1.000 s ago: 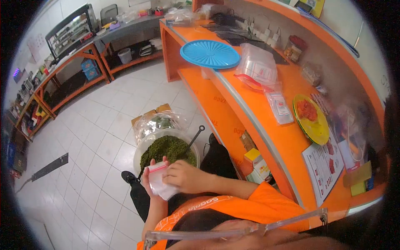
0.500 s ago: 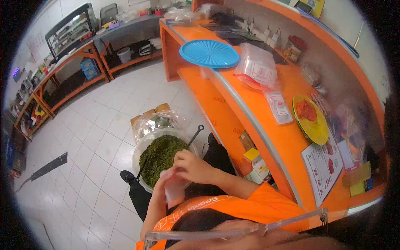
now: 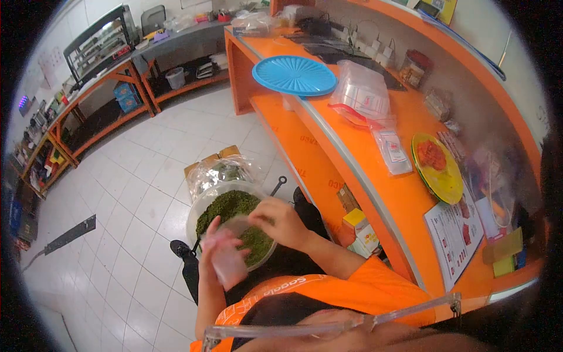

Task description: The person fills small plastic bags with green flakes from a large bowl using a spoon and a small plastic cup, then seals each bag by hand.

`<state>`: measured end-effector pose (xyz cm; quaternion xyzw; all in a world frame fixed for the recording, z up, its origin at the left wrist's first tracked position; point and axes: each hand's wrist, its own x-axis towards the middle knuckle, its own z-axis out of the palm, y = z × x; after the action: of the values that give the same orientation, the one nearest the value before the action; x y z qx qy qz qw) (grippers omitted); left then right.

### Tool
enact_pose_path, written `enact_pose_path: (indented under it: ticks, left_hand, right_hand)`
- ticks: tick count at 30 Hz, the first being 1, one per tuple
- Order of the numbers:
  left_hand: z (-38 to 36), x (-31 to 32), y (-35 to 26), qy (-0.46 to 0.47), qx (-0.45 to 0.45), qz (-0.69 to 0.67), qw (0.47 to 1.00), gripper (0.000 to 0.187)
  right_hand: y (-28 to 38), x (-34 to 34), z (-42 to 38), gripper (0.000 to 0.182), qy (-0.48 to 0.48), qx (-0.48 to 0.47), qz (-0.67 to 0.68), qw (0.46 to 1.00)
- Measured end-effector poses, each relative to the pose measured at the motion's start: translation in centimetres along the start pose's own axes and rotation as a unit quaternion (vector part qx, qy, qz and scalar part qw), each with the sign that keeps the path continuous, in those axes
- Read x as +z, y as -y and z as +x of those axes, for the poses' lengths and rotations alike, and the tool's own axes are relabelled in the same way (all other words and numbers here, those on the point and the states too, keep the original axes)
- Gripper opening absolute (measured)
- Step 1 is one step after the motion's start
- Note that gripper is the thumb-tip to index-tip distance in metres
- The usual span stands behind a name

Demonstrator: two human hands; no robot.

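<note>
A clear plastic bag (image 3: 230,267) with a pinkish tint, smeared by motion, is held over the near side of a white tub. My left hand (image 3: 212,249) grips it from the left. My right hand (image 3: 282,226) pinches at the bag's upper right edge with bent fingers. Below the hands, the tub (image 3: 192,218) holds a mass of finely chopped green leaves (image 3: 226,206) and sits between my legs. Past its right rim sticks a dark handle (image 3: 279,185) with a ring end; what it belongs to is hidden.
On the orange counter (image 3: 375,193) at right lie a blue lid (image 3: 295,75), a stack of clear bags (image 3: 362,88), a single bag (image 3: 392,151), a yellow plate (image 3: 448,182) with red food and a printed sheet (image 3: 451,243). Clear plastic wrap (image 3: 226,171) on cardboard lies behind the tub.
My hands have moved apart from being close together. My left hand has shifted left with the bag, which now spreads out between them. My right hand has moved slightly right.
</note>
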<state>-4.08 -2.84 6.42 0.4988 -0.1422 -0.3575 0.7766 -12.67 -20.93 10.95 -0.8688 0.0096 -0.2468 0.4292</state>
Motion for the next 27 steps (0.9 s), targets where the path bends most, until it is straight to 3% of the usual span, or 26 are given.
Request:
enact_pose_path:
  ticks: [1, 2, 3, 4, 7, 10, 11, 12, 13, 15, 16, 17, 18, 20, 22, 24, 26, 27]
  left_hand:
    - [-0.1, -0.5, 0.3, -0.008, -0.006, -0.163, 0.987, 0.052]
    - [-0.2, -0.8, 0.4, -0.016, -0.011, -0.321, 0.947, 0.045]
    - [-0.1, -0.5, 0.3, -0.017, -0.007, -0.380, 0.925, 0.034]
    - [-0.1, -0.2, 0.0, -0.017, -0.006, -0.380, 0.925, 0.034]
    - [-0.2, 0.1, -0.2, -0.099, -0.022, -0.421, 0.901, 0.024]
    - [0.2, -1.6, 1.5, -0.016, 0.066, -0.221, 0.973, 0.015]
    - [0.2, -1.6, 2.1, -0.061, 0.168, 0.063, 0.982, 0.016]
    - [0.0, -0.7, 1.9, -0.100, 0.254, 0.343, 0.899, 0.017]
    - [-0.3, 0.3, 1.5, -0.100, 0.253, 0.343, 0.899, 0.017]
    - [-0.8, 1.9, 0.7, -0.051, 0.340, 0.448, 0.825, 0.018]
    - [-0.8, 1.8, 0.8, -0.051, 0.340, 0.449, 0.825, 0.018]
    - [-0.9, 1.6, 1.0, -0.072, 0.348, 0.450, 0.819, 0.019]
    - [-0.9, 1.4, 1.1, -0.093, 0.357, 0.451, 0.813, 0.020]
    - [-1.2, 0.9, 1.1, -0.135, 0.380, 0.449, 0.798, 0.021]
    - [-1.6, 0.4, 1.0, -0.254, 0.448, 0.417, 0.749, 0.018]
    - [-1.7, 0.4, 0.5, -0.253, 0.463, 0.405, 0.747, 0.017]
    - [-1.5, 0.8, -0.3, -0.138, 0.418, 0.481, 0.759, 0.021]
    - [-1.4, 1.0, -0.2, -0.139, 0.417, 0.480, 0.759, 0.021]
  right_hand:
    - [0.3, -0.3, 0.1, 0.007, 0.009, 0.083, -0.002, 0.996]
    - [-0.2, -0.2, 0.0, 0.007, 0.009, 0.083, -0.002, 0.997]
    - [-1.1, 0.1, -0.1, 0.008, -0.043, 0.068, -0.003, 0.997]
    - [-1.8, 0.2, -0.1, 0.008, -0.095, 0.051, -0.005, 0.994]
    - [-2.6, 0.3, 0.0, 0.008, -0.120, 0.051, -0.004, 0.991]
    - [-2.6, 0.4, -0.3, 0.009, -0.075, 0.068, -0.017, 0.995]
    - [-2.4, 0.7, -0.5, 0.009, -0.074, 0.068, -0.017, 0.995]
    - [-2.2, 1.3, -0.8, 0.009, -0.047, 0.041, 0.008, 0.998]
    - [-1.9, 1.8, -1.1, 0.009, -0.020, 0.014, 0.034, 0.999]
    - [-1.0, 2.7, -1.3, 0.010, 0.006, 0.013, 0.047, 0.999]
    - [-0.2, 2.8, -1.2, 0.010, 0.032, 0.011, 0.059, 0.998]
    - [0.6, 2.4, -1.1, 0.011, 0.070, -0.045, -0.039, 0.996]
    - [0.3, 2.6, -1.1, 0.011, 0.070, -0.045, -0.039, 0.996]
    - [-0.7, 3.1, -1.3, 0.012, 0.002, 0.021, 0.062, 0.998]
    - [-0.8, 2.7, -1.3, 0.013, -0.015, 0.052, 0.067, 0.996]
    - [-0.3, 2.3, -0.9, 0.014, -0.031, 0.082, 0.072, 0.994]
    - [1.8, 1.4, -0.4, 0.014, 0.051, 0.061, -0.029, 0.996]
    - [2.2, 1.5, -0.5, 0.014, 0.052, 0.061, -0.029, 0.996]
